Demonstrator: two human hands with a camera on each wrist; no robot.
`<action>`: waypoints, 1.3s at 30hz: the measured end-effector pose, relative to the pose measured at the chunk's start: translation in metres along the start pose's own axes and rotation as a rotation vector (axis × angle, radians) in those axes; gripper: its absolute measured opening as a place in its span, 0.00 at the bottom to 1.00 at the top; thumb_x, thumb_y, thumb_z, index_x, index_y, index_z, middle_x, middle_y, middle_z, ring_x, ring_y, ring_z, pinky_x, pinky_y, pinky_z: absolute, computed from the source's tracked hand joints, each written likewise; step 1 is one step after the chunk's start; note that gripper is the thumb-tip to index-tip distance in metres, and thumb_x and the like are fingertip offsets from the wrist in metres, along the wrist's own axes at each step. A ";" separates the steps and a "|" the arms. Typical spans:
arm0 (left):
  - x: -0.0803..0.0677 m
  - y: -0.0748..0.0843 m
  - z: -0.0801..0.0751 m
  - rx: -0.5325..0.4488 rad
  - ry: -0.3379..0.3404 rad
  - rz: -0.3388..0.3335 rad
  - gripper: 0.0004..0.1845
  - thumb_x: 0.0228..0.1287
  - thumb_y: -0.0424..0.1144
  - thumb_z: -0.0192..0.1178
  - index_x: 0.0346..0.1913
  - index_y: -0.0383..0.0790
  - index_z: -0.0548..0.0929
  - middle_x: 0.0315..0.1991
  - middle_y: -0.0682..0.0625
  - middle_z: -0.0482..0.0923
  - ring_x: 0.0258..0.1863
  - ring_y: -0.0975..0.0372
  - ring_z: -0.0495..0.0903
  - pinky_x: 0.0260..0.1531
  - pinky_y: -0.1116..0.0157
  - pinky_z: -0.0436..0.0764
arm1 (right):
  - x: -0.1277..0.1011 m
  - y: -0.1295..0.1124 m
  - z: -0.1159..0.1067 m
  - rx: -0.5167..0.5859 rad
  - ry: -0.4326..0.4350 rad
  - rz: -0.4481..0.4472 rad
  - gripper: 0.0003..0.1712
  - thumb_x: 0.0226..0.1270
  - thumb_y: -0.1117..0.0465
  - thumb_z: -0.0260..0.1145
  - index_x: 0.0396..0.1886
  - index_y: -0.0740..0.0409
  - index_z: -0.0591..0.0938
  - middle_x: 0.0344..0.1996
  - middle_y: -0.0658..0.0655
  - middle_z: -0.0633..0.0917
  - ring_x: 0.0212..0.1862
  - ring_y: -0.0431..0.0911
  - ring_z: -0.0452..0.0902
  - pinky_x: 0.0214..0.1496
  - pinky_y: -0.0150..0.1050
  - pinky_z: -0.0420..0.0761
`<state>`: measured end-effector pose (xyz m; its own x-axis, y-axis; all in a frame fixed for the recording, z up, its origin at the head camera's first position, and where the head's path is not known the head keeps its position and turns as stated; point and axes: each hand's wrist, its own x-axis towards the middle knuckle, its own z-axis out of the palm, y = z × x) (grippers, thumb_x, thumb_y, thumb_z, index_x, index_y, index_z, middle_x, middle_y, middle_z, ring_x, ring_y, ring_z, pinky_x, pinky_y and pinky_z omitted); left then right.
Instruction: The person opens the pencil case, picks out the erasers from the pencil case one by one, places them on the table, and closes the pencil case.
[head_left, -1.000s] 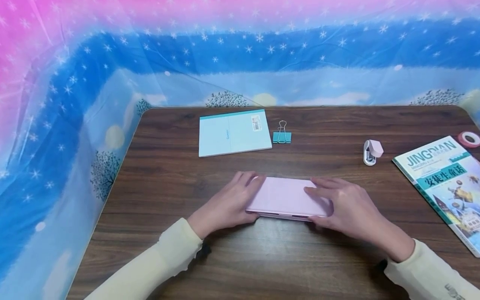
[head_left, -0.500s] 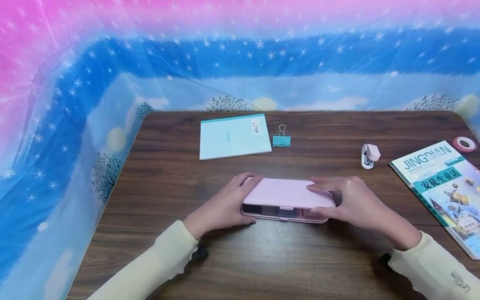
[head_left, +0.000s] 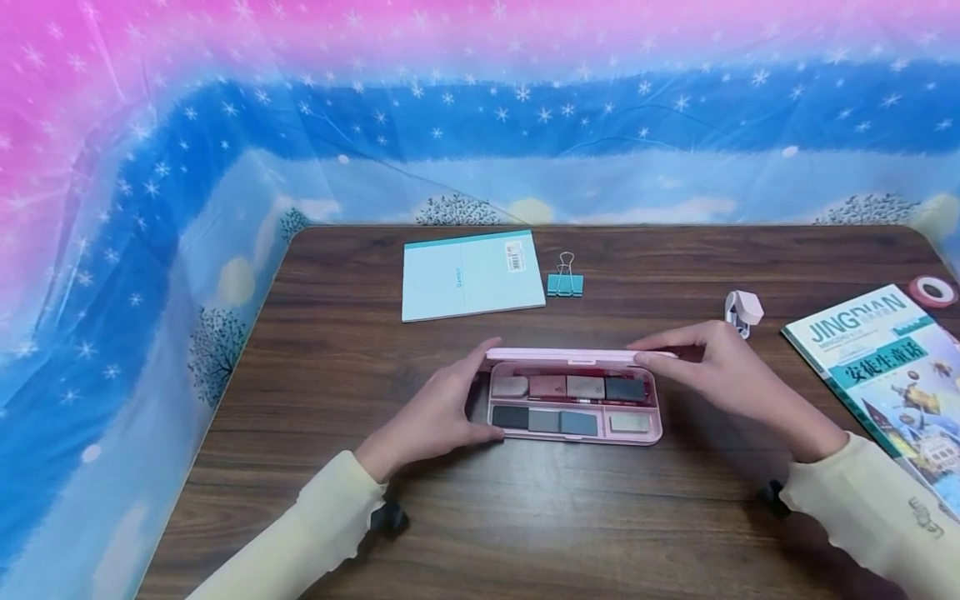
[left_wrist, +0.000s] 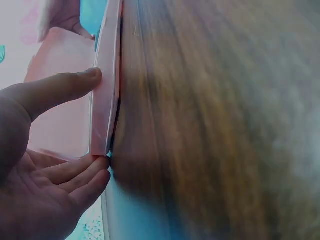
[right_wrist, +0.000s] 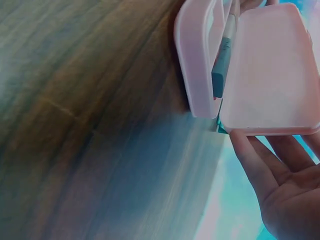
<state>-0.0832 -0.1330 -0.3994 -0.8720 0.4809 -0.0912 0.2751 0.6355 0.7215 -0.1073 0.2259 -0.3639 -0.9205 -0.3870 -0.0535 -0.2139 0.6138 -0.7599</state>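
Head view showed the flat pink plastic case [head_left: 575, 414], shut a second earlier, now open on the dark wooden desk [head_left: 525, 517], left hand [head_left: 442, 412] bracing its base, right hand [head_left: 720, 367] pinching the raised lid [head_left: 570, 356].

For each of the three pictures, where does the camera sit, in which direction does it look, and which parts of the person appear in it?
Head: worn on the head, looks forward and down at the table; shows both sleeved forearms, left hand and right hand at the open pink case.
Left wrist: on the left wrist, looks along the palm; thumb and fingers touch the case end.
Right wrist: on the right wrist, looks past the fingers at the raised lid.
Shared: all views show the pink case and the wooden tabletop.
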 end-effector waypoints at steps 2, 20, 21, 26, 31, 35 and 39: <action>0.000 -0.001 0.001 -0.006 0.013 -0.005 0.57 0.47 0.42 0.82 0.78 0.50 0.57 0.67 0.53 0.73 0.67 0.61 0.71 0.70 0.55 0.68 | 0.003 0.000 -0.002 0.005 0.012 0.008 0.16 0.72 0.47 0.66 0.50 0.50 0.89 0.43 0.52 0.90 0.36 0.42 0.79 0.33 0.33 0.78; 0.003 0.000 0.002 -0.046 0.039 -0.040 0.60 0.44 0.44 0.83 0.79 0.47 0.57 0.66 0.55 0.77 0.66 0.62 0.72 0.68 0.53 0.69 | 0.033 -0.003 -0.011 0.215 -0.001 0.203 0.34 0.77 0.42 0.57 0.62 0.68 0.79 0.52 0.70 0.83 0.39 0.46 0.88 0.40 0.40 0.87; 0.003 0.000 0.002 -0.046 0.038 -0.040 0.60 0.44 0.44 0.83 0.79 0.48 0.57 0.66 0.55 0.77 0.66 0.63 0.72 0.68 0.53 0.69 | 0.034 -0.003 -0.011 0.213 0.000 0.214 0.34 0.77 0.42 0.56 0.63 0.68 0.79 0.53 0.71 0.83 0.39 0.45 0.88 0.40 0.41 0.87; 0.003 0.002 0.001 -0.043 0.026 -0.050 0.61 0.44 0.45 0.83 0.80 0.46 0.56 0.67 0.53 0.76 0.67 0.61 0.71 0.69 0.53 0.69 | 0.036 -0.003 -0.009 0.205 0.009 0.249 0.37 0.76 0.39 0.57 0.64 0.68 0.77 0.53 0.71 0.82 0.39 0.46 0.88 0.40 0.42 0.88; 0.002 0.003 0.000 -0.033 0.014 -0.068 0.61 0.45 0.45 0.82 0.80 0.43 0.54 0.68 0.50 0.75 0.68 0.58 0.71 0.69 0.52 0.69 | 0.031 -0.008 -0.009 0.150 0.048 0.240 0.34 0.75 0.38 0.56 0.61 0.63 0.79 0.50 0.67 0.83 0.42 0.50 0.85 0.42 0.43 0.87; 0.002 0.003 0.000 -0.021 0.013 -0.073 0.62 0.45 0.44 0.83 0.80 0.42 0.54 0.68 0.49 0.75 0.67 0.58 0.71 0.69 0.53 0.69 | 0.018 -0.015 -0.008 -0.016 0.261 0.215 0.32 0.72 0.34 0.58 0.54 0.56 0.83 0.45 0.60 0.84 0.43 0.49 0.78 0.39 0.35 0.80; 0.001 0.003 -0.001 -0.016 0.017 -0.072 0.62 0.45 0.44 0.82 0.80 0.42 0.54 0.68 0.50 0.75 0.68 0.59 0.71 0.70 0.53 0.68 | -0.001 -0.022 -0.004 -0.113 0.526 0.133 0.20 0.69 0.43 0.66 0.39 0.56 0.85 0.34 0.56 0.85 0.35 0.43 0.75 0.33 0.26 0.72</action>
<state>-0.0840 -0.1309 -0.3965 -0.8961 0.4239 -0.1318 0.2049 0.6585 0.7242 -0.1028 0.2156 -0.3444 -0.9750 0.0767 0.2084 -0.0919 0.7152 -0.6928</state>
